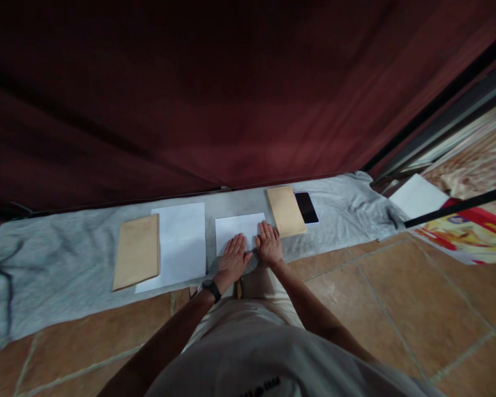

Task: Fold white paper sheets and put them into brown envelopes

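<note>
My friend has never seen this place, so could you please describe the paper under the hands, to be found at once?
Start from the long grey cloth. Near its middle, just right of a larger white sheet, lies the smaller paper. Unlike that sheet, it has the left hand and right hand on it.

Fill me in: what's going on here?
A person has the left hand and right hand flat on a small white sheet over grey cloth. To the right lie what looks like a brown envelope and a phone; to the left, a second brown envelope overlaps larger white paper.
</note>
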Motion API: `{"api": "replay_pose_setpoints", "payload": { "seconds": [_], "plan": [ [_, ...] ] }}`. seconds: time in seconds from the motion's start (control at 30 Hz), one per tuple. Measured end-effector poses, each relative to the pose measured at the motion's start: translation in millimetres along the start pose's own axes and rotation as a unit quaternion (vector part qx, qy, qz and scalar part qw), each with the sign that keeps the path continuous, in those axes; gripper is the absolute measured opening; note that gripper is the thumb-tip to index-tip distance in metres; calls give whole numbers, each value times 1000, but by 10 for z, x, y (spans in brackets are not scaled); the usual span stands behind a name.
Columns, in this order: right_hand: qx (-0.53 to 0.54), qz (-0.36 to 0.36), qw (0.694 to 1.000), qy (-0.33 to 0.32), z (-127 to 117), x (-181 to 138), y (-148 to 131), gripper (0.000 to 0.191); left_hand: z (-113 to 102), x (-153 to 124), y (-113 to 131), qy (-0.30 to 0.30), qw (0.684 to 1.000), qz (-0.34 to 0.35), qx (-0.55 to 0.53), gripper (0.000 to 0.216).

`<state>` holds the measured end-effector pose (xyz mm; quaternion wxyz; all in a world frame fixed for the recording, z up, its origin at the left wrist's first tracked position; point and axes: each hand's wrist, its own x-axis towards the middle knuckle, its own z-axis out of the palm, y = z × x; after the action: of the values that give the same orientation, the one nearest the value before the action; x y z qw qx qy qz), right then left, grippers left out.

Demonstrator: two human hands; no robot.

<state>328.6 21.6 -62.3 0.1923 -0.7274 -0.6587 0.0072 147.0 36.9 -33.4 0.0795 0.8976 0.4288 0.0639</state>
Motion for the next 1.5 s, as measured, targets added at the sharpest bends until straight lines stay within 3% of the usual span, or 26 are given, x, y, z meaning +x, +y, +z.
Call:
{"api": "replay_pose_setpoints", "payload": {
  "seconds": [0.2,0.3,0.73,0.97,1.17,1.5],
  "plan": [
    [-6,-4,1000,4,11,-9,3,57,-39,403,-133,-14,1000,-11,-8,59],
    [-9,-3,1000,2,13,-10,2,57,-45,441,-168,-13,1000,-4,2,60],
    [-2,-3,1000,13,-6,-26,-13,56,-77,-374,-80,-2,996,87,19,59],
    [27,-10,1000,-3,-108,-30,-118,50,-62,-388,-82,7,996,82,33,58],
    [128,-169,975,-68,-152,-81,-310,38,-22,-398,-73,8,996,80,47,55],
    [101,-126,985,-66,-2,237,-355,41,35,-391,-75,13,997,71,40,55]
  ]
}}
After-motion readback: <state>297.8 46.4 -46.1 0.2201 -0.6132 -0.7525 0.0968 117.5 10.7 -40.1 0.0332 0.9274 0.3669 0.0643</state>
